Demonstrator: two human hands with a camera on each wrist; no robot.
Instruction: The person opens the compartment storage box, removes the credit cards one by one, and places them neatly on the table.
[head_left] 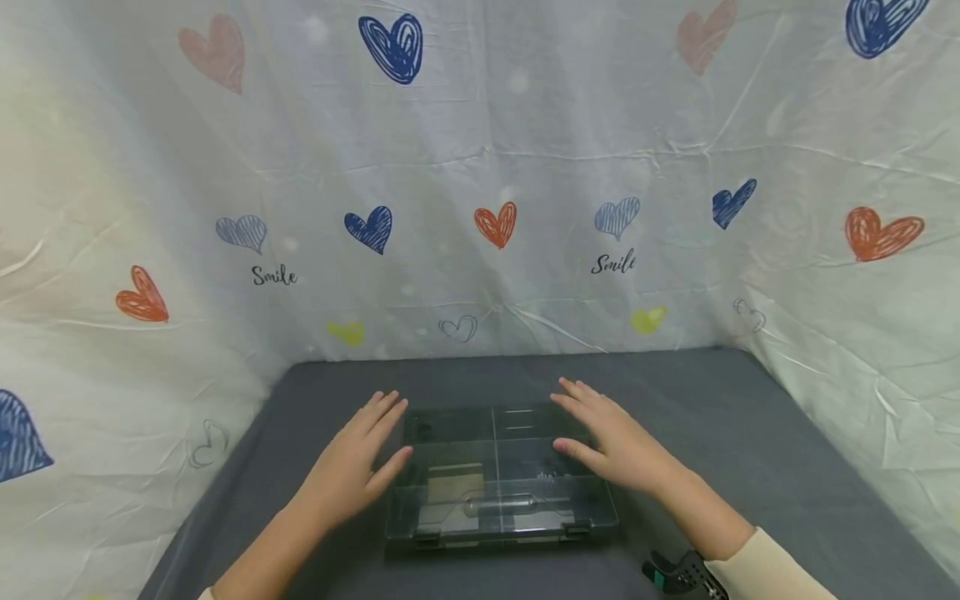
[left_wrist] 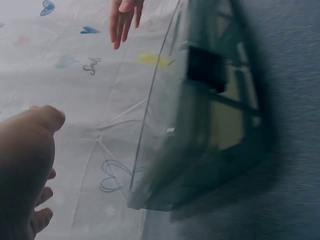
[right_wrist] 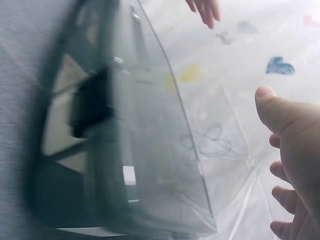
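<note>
A dark see-through plastic case (head_left: 525, 460) with a clear lid lies on the table, its lid down. Its front side carries two black latches, one of them the left latch (head_left: 428, 542). Through the lid I make out dividers, a pale beige flat piece (head_left: 456, 485) and a long tool-like shape, too dim to name. My left hand (head_left: 352, 462) is at the case's left side, fingers extended and thumb apart. At the right side is my right hand (head_left: 615, 442), its fingers likewise straight. Both wrist views show a gap between each hand and the case.
Dark grey cloth covers the table (head_left: 712, 417). Behind and beside it hangs a white curtain (head_left: 480, 108) printed with hearts and the word "Smile". A black strapped device (head_left: 684, 575) sits at my right wrist, by the cream sleeve (head_left: 765, 571).
</note>
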